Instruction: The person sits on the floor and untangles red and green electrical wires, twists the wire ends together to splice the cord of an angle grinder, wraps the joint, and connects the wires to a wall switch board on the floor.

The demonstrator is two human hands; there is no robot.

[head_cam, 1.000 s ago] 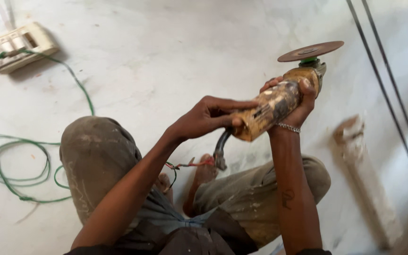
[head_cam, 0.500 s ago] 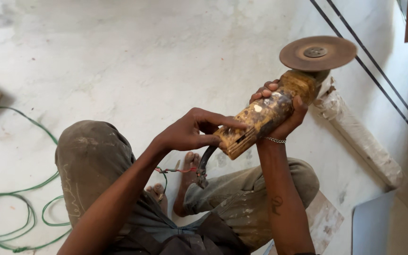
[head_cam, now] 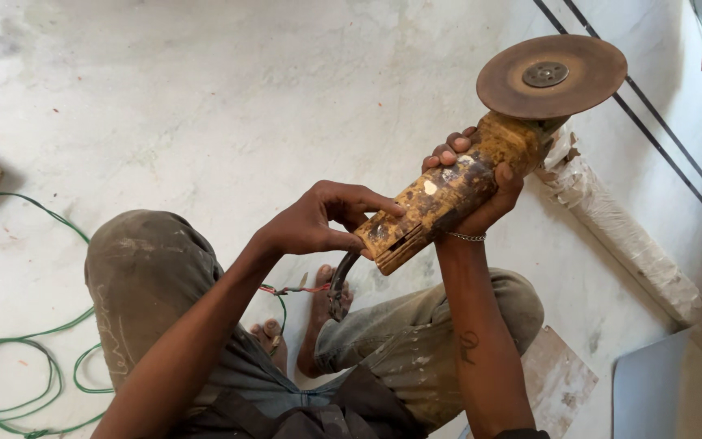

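Here, seated low on a pale floor [head_cam: 205, 89], we look down past our own knees to the job in our hands. Nearest us, a short black cord stub [head_cam: 340, 280] hangs from the tail of the grinder [head_cam: 448, 191], joined to thin red and green wires [head_cam: 294, 289] over our bare feet. Our left hand [head_cam: 318, 223] pinches the tail end of the worn yellow body, thumb and fingers closed on it where the cord enters. Our right hand [head_cam: 473, 191] is wrapped around the middle of the body from below, holding it up and tilted away from us. Beyond, the rusty disc [head_cam: 550, 77] faces upward, bare of any guard that we can see. To work on that tail well, we judge, the right grip should stay firm, the disc pointed away from legs and face, and fingers clear of the switch. Farther off lie a wrapped white bar [head_cam: 619, 232], two dark rods [head_cam: 652, 134] and loops of green cable [head_cam: 10, 366].
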